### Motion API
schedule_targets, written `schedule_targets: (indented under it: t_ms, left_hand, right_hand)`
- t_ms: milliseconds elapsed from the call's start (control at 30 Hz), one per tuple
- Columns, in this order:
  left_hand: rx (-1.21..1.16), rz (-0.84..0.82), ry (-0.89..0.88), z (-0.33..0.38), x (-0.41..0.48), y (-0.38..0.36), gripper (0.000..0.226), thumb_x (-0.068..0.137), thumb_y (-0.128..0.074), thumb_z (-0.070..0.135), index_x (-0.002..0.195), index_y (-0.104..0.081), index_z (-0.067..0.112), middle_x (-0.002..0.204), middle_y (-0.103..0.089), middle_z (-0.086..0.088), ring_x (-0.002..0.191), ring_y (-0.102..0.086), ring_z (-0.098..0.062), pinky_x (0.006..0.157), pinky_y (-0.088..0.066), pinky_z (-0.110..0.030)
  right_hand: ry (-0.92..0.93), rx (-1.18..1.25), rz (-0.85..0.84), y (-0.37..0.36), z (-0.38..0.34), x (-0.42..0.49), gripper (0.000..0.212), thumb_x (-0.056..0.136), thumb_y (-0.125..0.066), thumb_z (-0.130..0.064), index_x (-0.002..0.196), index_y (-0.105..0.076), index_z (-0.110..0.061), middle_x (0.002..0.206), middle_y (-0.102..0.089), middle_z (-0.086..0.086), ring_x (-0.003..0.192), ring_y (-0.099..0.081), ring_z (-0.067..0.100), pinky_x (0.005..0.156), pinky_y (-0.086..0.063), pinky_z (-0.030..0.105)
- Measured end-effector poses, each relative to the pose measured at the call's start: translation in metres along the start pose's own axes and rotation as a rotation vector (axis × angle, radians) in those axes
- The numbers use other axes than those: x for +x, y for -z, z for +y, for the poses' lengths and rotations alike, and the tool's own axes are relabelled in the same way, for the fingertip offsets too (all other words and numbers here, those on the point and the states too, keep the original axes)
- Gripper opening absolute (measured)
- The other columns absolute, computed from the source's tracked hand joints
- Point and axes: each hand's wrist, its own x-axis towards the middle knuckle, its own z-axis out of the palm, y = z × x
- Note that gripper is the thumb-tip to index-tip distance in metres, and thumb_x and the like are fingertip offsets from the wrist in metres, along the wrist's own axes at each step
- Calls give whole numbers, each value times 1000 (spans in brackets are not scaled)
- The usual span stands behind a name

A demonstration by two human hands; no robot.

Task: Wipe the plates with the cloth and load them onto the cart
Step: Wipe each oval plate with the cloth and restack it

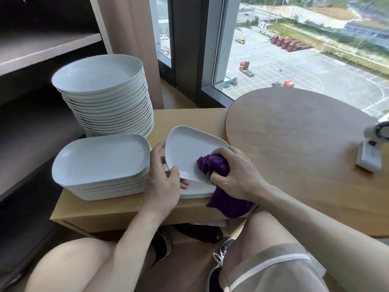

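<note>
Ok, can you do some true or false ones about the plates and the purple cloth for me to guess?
1. The right hand grips a purple cloth against a white plate. True.
2. The left hand lies flat on the wood. False: it holds the white plate by its edge, tilted up.
3. The tall plate stack stands behind a lower stack. True.
4. Plates are piled on the round wooden table. False: only a white device shows on it.
</note>
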Motion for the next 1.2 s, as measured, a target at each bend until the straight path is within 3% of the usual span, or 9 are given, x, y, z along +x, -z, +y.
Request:
schedule_targets:
  t_ms: [267,400,600,767,933,1000,1100,1133,1200]
  left_hand:
    - [28,211,-49,13,13,39,51,100,-44,1,133,-43,40,110,-64,15,54,-67,-20,46,-51,-21]
    - [-24,367,3,12,16,68,51,94,-44,0,133,-42,33,112,-65,-1,56,-68,-20,48,-52,-23]
    - [-87,505,94,12,12,102,55,88,-49,5,140,-48,24,117,-66,-4,63,-68,-18,51,-51,-21]
    - [-91,561,241,8,16,121,54,90,-50,1,140,-53,23,116,-67,-5,68,-68,-17,51,-51,-18]
    - [-4,609,282,7,16,131,55,87,-48,4,139,-55,20,123,-65,-3,72,-69,-18,48,-48,-16]
    - [64,628,297,9,15,134,61,87,-51,7,146,-47,20,135,-57,0,79,-70,-20,59,-56,-25]
    - [250,599,333,11,14,139,69,88,-55,20,153,-33,20,147,-41,-3,108,-63,-30,87,-56,-42]
    - [339,579,351,11,14,141,69,89,-56,24,153,-31,20,149,-38,-5,112,-57,-31,90,-52,-44]
    - [520,549,383,13,12,143,69,91,-55,31,153,-28,18,149,-34,-9,105,-48,-27,83,-44,-42]
  right_hand:
    - [-48,19,99,12,0,8,51,70,-54,-54,118,-58,-37,115,-56,-15,110,-47,13,100,-41,39]
    - [-81,44,122,13,4,10,55,65,-52,-58,115,-59,-36,112,-56,-15,107,-49,14,94,-42,39]
    - [-69,43,88,6,11,10,50,70,-54,-56,117,-58,-38,112,-55,-15,109,-50,15,93,-40,37]
    - [-83,34,69,0,15,8,44,83,-71,-43,123,-54,-38,121,-51,-12,113,-52,19,100,-43,41]
    - [-24,-157,-31,-4,13,5,44,85,-67,-56,123,-51,-41,120,-42,-13,112,-46,18,104,-38,41]
    - [-8,-233,-65,-3,13,5,50,85,-60,-64,127,-47,-41,125,-41,-11,120,-43,18,108,-34,42]
    - [-14,-285,-152,2,14,6,67,78,-45,-80,133,-39,-43,133,-40,-10,129,-36,18,109,-30,44]
    - [-18,-292,-186,3,14,6,73,75,-41,-83,136,-36,-43,137,-40,-10,133,-33,19,110,-30,45]
    - [-5,-315,-242,4,15,6,81,73,-43,-81,143,-30,-42,144,-37,-8,139,-30,21,112,-28,47]
